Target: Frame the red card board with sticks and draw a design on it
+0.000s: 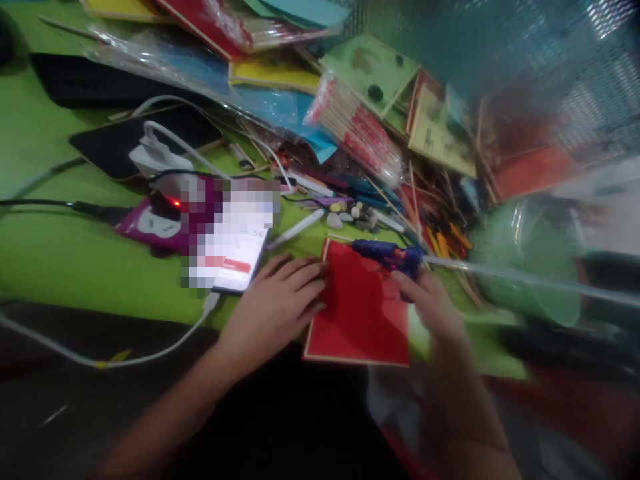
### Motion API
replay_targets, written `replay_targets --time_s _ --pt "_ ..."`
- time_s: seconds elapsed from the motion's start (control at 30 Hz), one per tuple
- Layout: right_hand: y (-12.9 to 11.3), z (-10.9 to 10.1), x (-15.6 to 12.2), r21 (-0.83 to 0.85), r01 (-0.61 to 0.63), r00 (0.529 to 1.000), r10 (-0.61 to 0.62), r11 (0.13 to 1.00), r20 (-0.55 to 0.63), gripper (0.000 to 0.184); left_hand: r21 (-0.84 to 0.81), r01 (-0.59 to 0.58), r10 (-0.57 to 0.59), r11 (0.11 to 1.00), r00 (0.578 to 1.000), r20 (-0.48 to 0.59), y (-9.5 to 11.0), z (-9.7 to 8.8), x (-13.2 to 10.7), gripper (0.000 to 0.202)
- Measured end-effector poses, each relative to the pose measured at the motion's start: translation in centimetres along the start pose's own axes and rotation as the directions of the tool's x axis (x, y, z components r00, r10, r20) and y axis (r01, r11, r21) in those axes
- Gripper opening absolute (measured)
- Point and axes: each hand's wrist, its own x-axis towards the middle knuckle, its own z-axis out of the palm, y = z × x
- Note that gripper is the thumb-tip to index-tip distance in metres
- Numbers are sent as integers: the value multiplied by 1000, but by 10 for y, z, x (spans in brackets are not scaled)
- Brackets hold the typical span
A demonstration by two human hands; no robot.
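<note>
A blue hot glue gun is gripped in my right hand, its nozzle pointing left over the top edge of a red board. From its rear a long clear glue stick runs out to the right. The red board has thin pale wooden strips along its edges and lies at the table's near edge. My left hand rests with fingers stretched out, their tips at the board's left edge. Close beside that hand lies a phone with its screen lit and a cable plugged in.
A purple power strip with a white charger sits left. Behind are pebbles, a white marker, a wrapped bundle of sticks and coloured boards. A green translucent bin stands right.
</note>
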Motion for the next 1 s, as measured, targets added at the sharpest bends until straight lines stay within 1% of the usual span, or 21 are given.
replay_targets --time_s 0.17,0.3,0.43,0.6,0.87,1.0 --pt "3 -2 -1 1 -2 1000 2 1000 4 50 3 2 -2 1000 1000 0 0 0 0 19" --pt "6 -3 0 -82 -2 1000 1 997 -5 47 1 7 -7 1000 1000 4 0 1 0 20" --pt "6 -1 2 -195 35 999 -36 980 -2 47 -12 9 -9 1000 1000 0 0 1 -1 20" --pt "5 2 6 -221 83 997 -80 972 23 47 -22 16 -16 1000 1000 -12 1 0 0 19" --pt "9 -7 -3 -272 15 1000 -21 962 -17 41 -35 19 -19 999 1000 -8 1 0 -1 20" --pt "9 -8 -4 -290 17 999 -24 957 -21 42 -37 21 -22 999 1000 -15 1 1 -1 20"
